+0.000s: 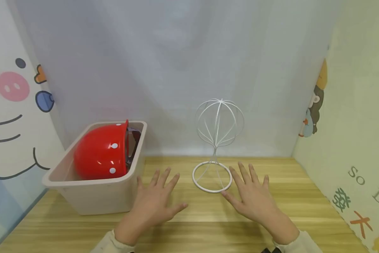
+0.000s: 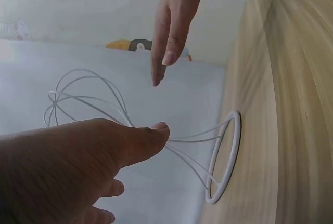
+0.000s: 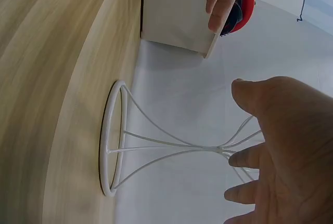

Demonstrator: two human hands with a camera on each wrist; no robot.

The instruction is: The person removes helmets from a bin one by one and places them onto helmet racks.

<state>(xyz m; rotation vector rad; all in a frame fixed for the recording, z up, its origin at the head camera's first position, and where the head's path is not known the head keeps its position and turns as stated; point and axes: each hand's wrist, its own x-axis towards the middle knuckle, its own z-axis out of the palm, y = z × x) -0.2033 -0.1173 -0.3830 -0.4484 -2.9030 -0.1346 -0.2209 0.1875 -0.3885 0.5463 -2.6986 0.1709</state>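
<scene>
My left hand (image 1: 154,201) hovers over the wooden table with fingers spread, beside the right wall of a beige plastic bin (image 1: 97,198). On its side in the bin lies a red helmet (image 1: 96,153) with white dots; dark straps show at its opening. My right hand (image 1: 254,196), fingers also spread, is near the round base of a white wire stand (image 1: 212,191). In the head view its thumb overlaps the edge of that base. The stand is upright, with a balloon-shaped wire top. Neither hand holds anything.
The wooden table (image 1: 205,225) ends at a pale grey curtain (image 1: 173,77) at the back. A cartoon-printed panel (image 1: 15,140) closes the left side, next to the bin. On the right is a pale green printed panel (image 1: 344,133).
</scene>
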